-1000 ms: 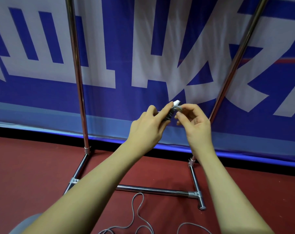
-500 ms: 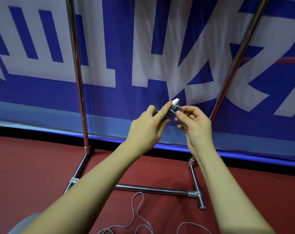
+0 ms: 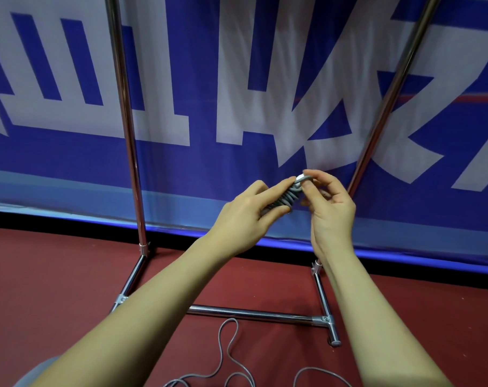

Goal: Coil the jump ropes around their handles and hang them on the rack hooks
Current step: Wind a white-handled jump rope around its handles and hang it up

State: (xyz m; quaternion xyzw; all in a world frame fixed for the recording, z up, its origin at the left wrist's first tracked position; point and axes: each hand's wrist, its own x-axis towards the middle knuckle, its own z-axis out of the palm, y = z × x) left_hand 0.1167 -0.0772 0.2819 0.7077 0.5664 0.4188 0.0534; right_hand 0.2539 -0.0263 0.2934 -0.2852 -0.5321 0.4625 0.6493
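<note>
The left hand [image 3: 245,216] is gripping a jump rope handle [image 3: 299,179] wound with grey rope coils [image 3: 289,197], holding it in mid-air between the 2 chrome uprights of the rack [image 3: 127,129]. The right hand [image 3: 328,208] is pinching the rope at the handle's white tip, fingers curled. Loose grey rope [image 3: 226,356] is lying in loops on the red floor [image 3: 55,277], in front of a blue and white banner [image 3: 237,79].
</note>
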